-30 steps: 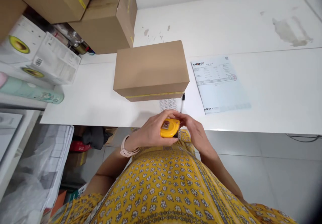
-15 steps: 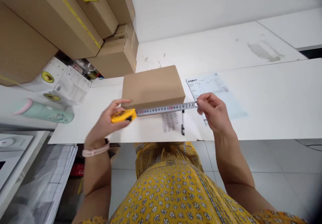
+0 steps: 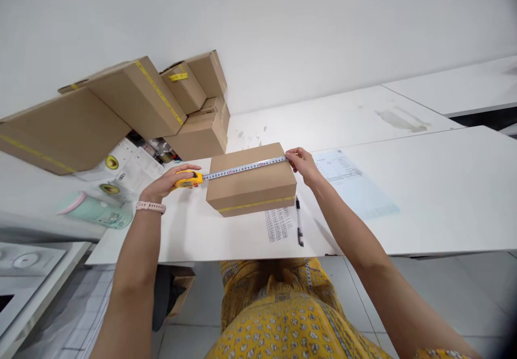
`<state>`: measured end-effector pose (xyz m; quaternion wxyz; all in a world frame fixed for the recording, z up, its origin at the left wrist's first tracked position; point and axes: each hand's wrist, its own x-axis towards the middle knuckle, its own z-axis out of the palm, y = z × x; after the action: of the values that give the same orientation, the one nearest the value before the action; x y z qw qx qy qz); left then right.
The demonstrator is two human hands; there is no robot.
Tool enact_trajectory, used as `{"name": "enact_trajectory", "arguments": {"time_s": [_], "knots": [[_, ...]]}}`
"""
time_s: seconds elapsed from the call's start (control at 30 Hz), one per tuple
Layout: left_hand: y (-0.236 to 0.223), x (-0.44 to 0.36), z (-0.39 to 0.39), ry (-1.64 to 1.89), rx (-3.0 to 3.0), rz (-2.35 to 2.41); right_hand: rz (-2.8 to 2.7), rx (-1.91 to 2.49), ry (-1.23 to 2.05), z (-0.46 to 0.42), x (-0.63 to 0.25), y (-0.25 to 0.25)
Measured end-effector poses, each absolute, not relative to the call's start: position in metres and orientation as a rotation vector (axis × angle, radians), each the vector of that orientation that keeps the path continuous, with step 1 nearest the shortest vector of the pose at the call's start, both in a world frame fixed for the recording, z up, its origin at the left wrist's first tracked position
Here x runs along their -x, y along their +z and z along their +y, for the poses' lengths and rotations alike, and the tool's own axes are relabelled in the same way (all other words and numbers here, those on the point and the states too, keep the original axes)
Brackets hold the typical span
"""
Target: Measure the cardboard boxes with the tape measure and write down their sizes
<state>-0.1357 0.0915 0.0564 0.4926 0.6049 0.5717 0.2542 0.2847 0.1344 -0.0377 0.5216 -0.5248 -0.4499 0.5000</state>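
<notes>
A brown cardboard box (image 3: 250,188) with yellow tape along its front side sits on the white table. Across its top runs the pulled-out blade of a yellow tape measure (image 3: 189,179). My left hand (image 3: 169,180) grips the tape measure's case just off the box's left edge. At the right edge, my right hand (image 3: 301,162) pinches the free end of the blade between thumb and fingers. A black-and-clear pen (image 3: 299,222) and a printed sheet of small figures (image 3: 278,225) lie in front of the box.
Several taped cardboard boxes (image 3: 137,100) are stacked at the back left, over white cartons with avocado pictures (image 3: 121,170). Near them lies a mint-green bottle (image 3: 99,209). A printed form (image 3: 351,184) rests on the white table (image 3: 436,197) to the right.
Both hands have moved the stretched tape from in front of the box to over its top. My right hand has shifted left to the box's right edge. The camera view has tilted up.
</notes>
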Motion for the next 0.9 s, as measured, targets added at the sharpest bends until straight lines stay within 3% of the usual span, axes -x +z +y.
{"name": "enact_trajectory", "arguments": {"time_s": [0.63,0.8,0.9], "knots": [[0.051,0.118,0.098,0.651,-1.391,1.3,-1.268,1.432,1.178,0.119,-0.283,-0.041],[0.077,0.106,0.088,0.676,-1.54,1.381,-1.512,1.525,0.807,0.121,-0.29,-0.033],[0.095,0.089,0.07,0.681,-1.625,1.405,-1.404,1.386,0.9,0.128,-0.295,-0.022]]}}
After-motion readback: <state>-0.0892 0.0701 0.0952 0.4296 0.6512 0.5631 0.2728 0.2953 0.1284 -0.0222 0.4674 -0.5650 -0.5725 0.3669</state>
